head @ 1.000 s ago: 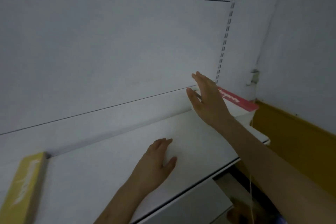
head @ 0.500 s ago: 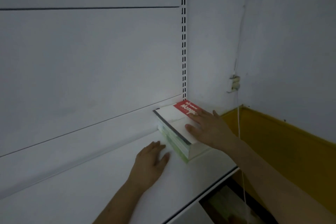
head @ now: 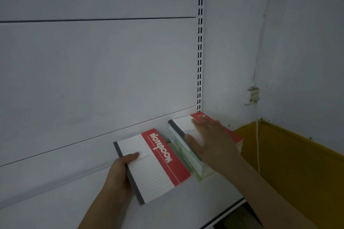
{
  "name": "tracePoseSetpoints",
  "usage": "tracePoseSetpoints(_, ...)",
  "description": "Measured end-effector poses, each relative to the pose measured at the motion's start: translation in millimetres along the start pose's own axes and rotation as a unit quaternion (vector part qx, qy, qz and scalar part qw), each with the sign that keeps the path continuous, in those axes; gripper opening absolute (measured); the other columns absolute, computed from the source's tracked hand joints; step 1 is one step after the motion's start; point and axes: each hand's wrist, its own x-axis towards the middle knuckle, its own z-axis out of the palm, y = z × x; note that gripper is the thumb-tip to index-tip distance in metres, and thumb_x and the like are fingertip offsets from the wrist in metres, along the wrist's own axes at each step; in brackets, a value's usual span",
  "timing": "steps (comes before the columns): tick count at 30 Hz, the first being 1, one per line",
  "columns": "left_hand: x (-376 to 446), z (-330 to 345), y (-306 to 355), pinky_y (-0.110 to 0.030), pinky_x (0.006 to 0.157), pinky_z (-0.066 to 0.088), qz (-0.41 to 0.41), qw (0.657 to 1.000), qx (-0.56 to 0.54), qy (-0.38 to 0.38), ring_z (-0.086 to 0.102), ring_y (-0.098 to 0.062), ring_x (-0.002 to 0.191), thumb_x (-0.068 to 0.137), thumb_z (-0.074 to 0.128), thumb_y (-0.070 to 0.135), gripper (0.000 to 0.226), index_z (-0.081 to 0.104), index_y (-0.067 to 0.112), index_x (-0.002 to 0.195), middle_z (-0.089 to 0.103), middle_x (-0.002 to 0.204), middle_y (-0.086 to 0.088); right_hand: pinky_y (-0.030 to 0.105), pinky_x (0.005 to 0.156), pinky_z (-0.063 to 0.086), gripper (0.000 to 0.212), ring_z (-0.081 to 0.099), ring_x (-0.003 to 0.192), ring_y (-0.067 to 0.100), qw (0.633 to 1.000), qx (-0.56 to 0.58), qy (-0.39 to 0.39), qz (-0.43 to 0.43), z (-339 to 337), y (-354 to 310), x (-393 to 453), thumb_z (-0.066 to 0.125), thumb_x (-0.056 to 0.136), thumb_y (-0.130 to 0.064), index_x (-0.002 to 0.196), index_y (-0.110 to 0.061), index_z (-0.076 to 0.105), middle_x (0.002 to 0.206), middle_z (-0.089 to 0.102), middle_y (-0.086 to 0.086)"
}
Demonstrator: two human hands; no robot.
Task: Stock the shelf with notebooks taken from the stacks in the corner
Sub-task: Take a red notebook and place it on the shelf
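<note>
Left hand (head: 119, 174): grips the dark spine edge of a white-and-red paper notebook (head: 152, 165), thumb on its cover.
Right hand (head: 210, 143): fingers straight — flat on a stack of notebooks (head: 186, 150).
Notebooks: on the white metal shelf (head: 55, 210), side by side at its right end.

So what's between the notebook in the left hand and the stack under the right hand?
Head view: nothing lies between the held notebook and the stack, just a narrow strip of bare white shelf.
</note>
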Motion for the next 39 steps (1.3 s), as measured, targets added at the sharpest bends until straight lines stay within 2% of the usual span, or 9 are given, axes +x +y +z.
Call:
tracePoseSetpoints(3,0,5,-5,-0.048,0.075,0.055,-0.051,0.999,0.017,-0.011,0.071,-0.041,0.082,0.085,0.057,0.005,0.029,0.063,-0.001,0.113,0.072,0.101,-0.026,0.043,0.121,0.007,0.069,0.017,0.147,0.021,0.994,-0.062,-0.057,0.076,8,38,8,0.022,0.095,-0.063,0.151,-0.023,0.022,0.16,0.022,0.004)
tracePoseSetpoints(6,5,11,-14,-0.056,0.09,0.051,-0.07,0.997,0.018,-0.009,0.067,-0.045,0.099,0.087,0.059,0.007,0.036,0.059,-0.003,0.121,0.069,0.108,-0.028,0.041,0.119,0.019,0.068,0.023,0.145,0.02,0.994,-0.056,-0.078,0.061,9,28,3,0.022,0.095,-0.063,0.149,-0.022,0.025,0.158,0.026,0.002)
tracePoseSetpoints(12,14,15,-15,-0.054,0.102,0.045,-0.052,0.996,-0.072,-0.012,0.063,-0.041,0.112,0.089,0.053,0.056,0.061,0.062,0.005,0.122,0.067,0.117,-0.024,0.037,0.116,0.021,0.068,0.024,0.143,0.016,0.996,0.007,-0.064,-0.055,20,-53,-26,0.026,0.092,-0.067,0.147,-0.027,0.03,0.155,0.031,-0.004)
tracePoseSetpoints(16,10,5,-11,-0.05,0.087,0.052,-0.038,0.999,-0.033,-0.02,0.068,-0.041,0.095,0.088,0.06,0.019,0.038,0.062,0.001,0.121,0.069,0.111,-0.025,0.034,0.118,0.022,0.062,0.023,0.142,0.005,0.982,0.133,-0.11,-0.074,24,-76,-37,0.034,0.094,-0.065,0.146,-0.032,0.036,0.155,0.028,-0.016)
tracePoseSetpoints(20,11,-4,-6,-0.048,0.076,0.055,-0.026,1.0,-0.003,0.002,0.072,-0.038,0.08,0.082,0.061,0.004,0.029,0.063,0.002,0.111,0.073,0.101,-0.023,0.031,0.12,0.01,0.056,0.021,0.144,0.007,0.994,0.097,0.021,-0.036,14,-46,-21,0.027,0.097,-0.059,0.147,-0.035,0.032,0.156,0.026,-0.015)
tracePoseSetpoints(26,8,-2,-9,-0.051,0.083,0.056,-0.046,0.998,0.043,-0.02,0.069,-0.043,0.094,0.085,0.059,0.002,0.033,0.061,-0.002,0.117,0.07,0.106,-0.026,0.043,0.121,0.008,0.075,0.019,0.146,0.019,0.993,-0.049,-0.041,0.103,15,20,0,0.02,0.09,-0.066,0.149,-0.021,0.027,0.158,0.025,0.001)
tracePoseSetpoints(29,9,0,-10,-0.049,0.08,0.057,-0.048,0.997,0.055,-0.022,0.07,-0.042,0.093,0.088,0.06,0.011,0.034,0.061,-0.003,0.119,0.07,0.107,-0.026,0.04,0.122,0.007,0.076,0.012,0.148,0.019,0.994,-0.022,-0.063,0.09,18,-4,-11,0.016,0.092,-0.068,0.152,-0.022,0.02,0.161,0.016,0.002)
tracePoseSetpoints(35,15,2,-14,-0.055,0.103,0.045,-0.03,0.999,0.029,-0.025,0.066,-0.04,0.106,0.086,0.054,0.061,0.062,0.066,0.008,0.116,0.07,0.113,-0.022,0.036,0.117,-0.004,0.07,-0.002,0.149,0.019,0.998,0.035,-0.051,0.003,31,-74,-44,0.026,0.094,-0.062,0.153,-0.024,0.016,0.163,0.004,0.002)
tracePoseSetpoints(39,14,-3,-13,-0.048,0.086,0.056,0.041,0.999,0.007,-0.019,0.068,-0.039,0.101,0.089,0.063,0.021,0.039,0.06,0.002,0.123,0.07,0.112,-0.022,0.025,0.111,-0.011,0.061,-0.004,0.148,0.011,0.992,0.077,-0.082,-0.054,40,-94,-52,0.033,0.098,-0.053,0.152,-0.027,0.02,0.163,0.005,-0.005)
